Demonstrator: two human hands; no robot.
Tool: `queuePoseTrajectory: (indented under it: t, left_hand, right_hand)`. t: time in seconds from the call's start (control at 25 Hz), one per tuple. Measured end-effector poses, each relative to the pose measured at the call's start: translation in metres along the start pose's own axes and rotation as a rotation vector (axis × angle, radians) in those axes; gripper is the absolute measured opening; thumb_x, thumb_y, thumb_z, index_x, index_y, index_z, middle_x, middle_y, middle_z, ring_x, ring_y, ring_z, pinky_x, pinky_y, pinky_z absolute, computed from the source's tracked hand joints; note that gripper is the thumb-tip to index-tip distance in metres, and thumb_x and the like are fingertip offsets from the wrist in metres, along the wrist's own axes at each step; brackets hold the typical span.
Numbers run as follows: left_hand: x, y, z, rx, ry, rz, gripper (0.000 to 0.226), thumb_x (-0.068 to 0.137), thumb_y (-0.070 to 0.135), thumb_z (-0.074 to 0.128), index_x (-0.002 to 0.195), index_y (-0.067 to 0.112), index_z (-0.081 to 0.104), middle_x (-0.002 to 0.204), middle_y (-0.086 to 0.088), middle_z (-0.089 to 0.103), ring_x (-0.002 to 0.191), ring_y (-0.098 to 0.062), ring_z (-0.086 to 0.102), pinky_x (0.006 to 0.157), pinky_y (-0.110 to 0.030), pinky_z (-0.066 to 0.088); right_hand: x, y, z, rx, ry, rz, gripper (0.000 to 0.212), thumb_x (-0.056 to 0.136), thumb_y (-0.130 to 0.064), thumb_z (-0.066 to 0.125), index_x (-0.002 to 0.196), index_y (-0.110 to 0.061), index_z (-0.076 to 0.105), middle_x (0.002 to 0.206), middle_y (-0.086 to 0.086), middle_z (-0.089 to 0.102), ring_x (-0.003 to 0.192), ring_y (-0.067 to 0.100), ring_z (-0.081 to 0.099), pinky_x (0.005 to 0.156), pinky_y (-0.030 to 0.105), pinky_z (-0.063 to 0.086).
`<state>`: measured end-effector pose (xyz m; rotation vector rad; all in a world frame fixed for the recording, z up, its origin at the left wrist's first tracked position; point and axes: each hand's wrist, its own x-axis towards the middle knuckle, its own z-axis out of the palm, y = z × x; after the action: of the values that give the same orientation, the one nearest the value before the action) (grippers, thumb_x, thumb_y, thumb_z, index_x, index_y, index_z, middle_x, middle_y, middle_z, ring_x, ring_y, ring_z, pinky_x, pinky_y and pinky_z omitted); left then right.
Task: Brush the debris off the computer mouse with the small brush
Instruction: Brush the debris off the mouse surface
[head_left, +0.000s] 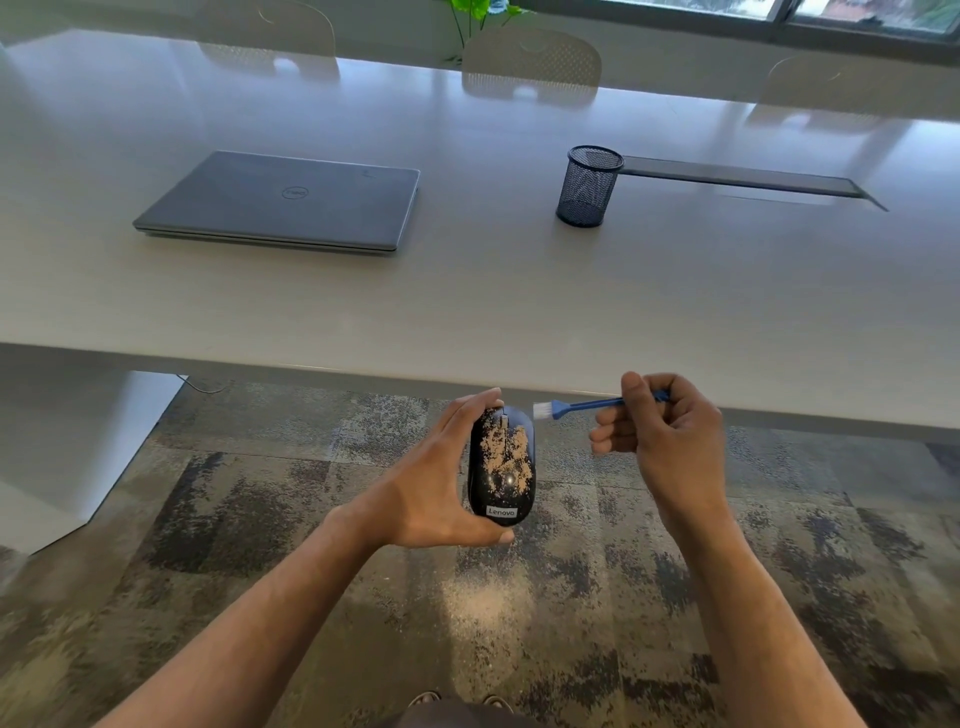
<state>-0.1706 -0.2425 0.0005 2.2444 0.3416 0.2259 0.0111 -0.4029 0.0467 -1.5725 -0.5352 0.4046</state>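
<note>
Pale desk (519, 291) spans the room. Mottled carpet (260, 519) lies near; chairs (531, 65) and windows (857, 18) stand far.

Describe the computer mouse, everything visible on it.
The mouse is glossy black plastic with a scroll wheel at the far end and a Lenovo label at the near end. Tan debris covers its top. The left hand grips it top-up over the carpet, off the table; the brush bristles hover near its far right edge.
</note>
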Motion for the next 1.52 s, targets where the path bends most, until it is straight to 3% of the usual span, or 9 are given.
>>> queuePoseTrajectory:
  t: [0.16, 0.36, 0.48, 0.6, 0.8, 1.16, 1.36, 1.52]
  left_hand:
    - [0.001, 0.004, -0.002, 0.004, -0.011, 0.009, 0.124, 0.054, 0.061, 0.084, 0.151, 0.043, 0.010, 0.137, 0.030, 0.023, 0.124, 0.009, 0.030, 0.098, -0.001, 0.020]
    - [0.000, 0.001, -0.002, 0.023, -0.012, 0.011, 0.125, 0.055, 0.057, 0.088, 0.153, 0.037, 0.012, 0.140, 0.023, 0.026, 0.129, -0.003, 0.036, 0.105, -0.018, 0.026]
    - [0.001, 0.000, -0.001, 0.020, -0.013, 0.015, 0.125, 0.055, 0.062, 0.085, 0.153, 0.038, 0.011, 0.139, 0.028, 0.026, 0.130, 0.000, 0.036, 0.104, -0.013, 0.025]
    - [0.000, 0.000, -0.002, 0.011, -0.007, 0.011, 0.125, 0.054, 0.064, 0.084, 0.152, 0.042, 0.009, 0.135, 0.044, 0.019, 0.125, 0.014, 0.034, 0.102, -0.008, 0.022]
    - [-0.002, -0.005, -0.004, 0.005, 0.002, -0.001, 0.125, 0.055, 0.060, 0.086, 0.153, 0.038, 0.011, 0.143, 0.022, 0.028, 0.133, -0.005, 0.038, 0.110, -0.027, 0.031]
    - [0.000, -0.009, -0.003, -0.003, 0.007, -0.005, 0.125, 0.055, 0.060, 0.086, 0.153, 0.037, 0.011, 0.148, 0.015, 0.029, 0.133, -0.009, 0.039, 0.111, -0.030, 0.032]
    - [0.004, -0.008, -0.003, -0.021, 0.003, -0.010, 0.124, 0.055, 0.058, 0.088, 0.151, 0.043, 0.010, 0.150, 0.016, 0.028, 0.133, -0.004, 0.036, 0.108, -0.020, 0.028]
    - [0.004, -0.009, -0.002, 0.009, 0.010, -0.004, 0.126, 0.055, 0.060, 0.086, 0.154, 0.036, 0.011, 0.149, 0.012, 0.030, 0.133, -0.010, 0.038, 0.112, -0.032, 0.030]
  right_hand:
    - [-0.007, 0.001, 0.010, -0.056, -0.034, -0.010, 0.016, 0.103, -0.021, 0.057, 0.094, -0.008, 0.061, 0.069, 0.011, 0.074, 0.055, 0.024, 0.072, 0.052, 0.032, 0.061]
    - [-0.004, -0.004, 0.007, -0.033, 0.039, -0.023, 0.017, 0.103, -0.021, 0.058, 0.091, -0.010, 0.061, 0.068, 0.011, 0.074, 0.053, 0.025, 0.072, 0.052, 0.034, 0.061]
    - [0.003, -0.005, 0.017, -0.022, 0.011, -0.021, 0.016, 0.103, -0.020, 0.057, 0.091, -0.012, 0.061, 0.067, 0.009, 0.074, 0.054, 0.024, 0.072, 0.052, 0.033, 0.062]
    - [0.004, -0.002, 0.023, -0.069, -0.031, 0.013, 0.015, 0.103, -0.019, 0.058, 0.091, -0.011, 0.061, 0.066, 0.009, 0.074, 0.054, 0.025, 0.072, 0.052, 0.033, 0.061]
    - [0.004, -0.001, 0.012, -0.080, 0.008, 0.003, 0.015, 0.102, -0.020, 0.059, 0.092, -0.010, 0.063, 0.068, 0.009, 0.075, 0.055, 0.025, 0.073, 0.054, 0.036, 0.063]
    - [-0.013, 0.000, 0.008, -0.002, 0.025, 0.005, 0.015, 0.102, -0.018, 0.058, 0.091, -0.008, 0.062, 0.068, 0.012, 0.074, 0.053, 0.023, 0.072, 0.051, 0.028, 0.060]
    - [-0.019, 0.002, 0.014, -0.007, -0.010, -0.012, 0.015, 0.102, -0.017, 0.058, 0.092, -0.008, 0.063, 0.069, 0.011, 0.075, 0.054, 0.023, 0.073, 0.051, 0.027, 0.060]
    - [-0.019, 0.004, 0.007, 0.007, 0.031, -0.001, 0.015, 0.101, -0.020, 0.058, 0.092, -0.008, 0.063, 0.070, 0.012, 0.075, 0.055, 0.024, 0.073, 0.052, 0.028, 0.060]
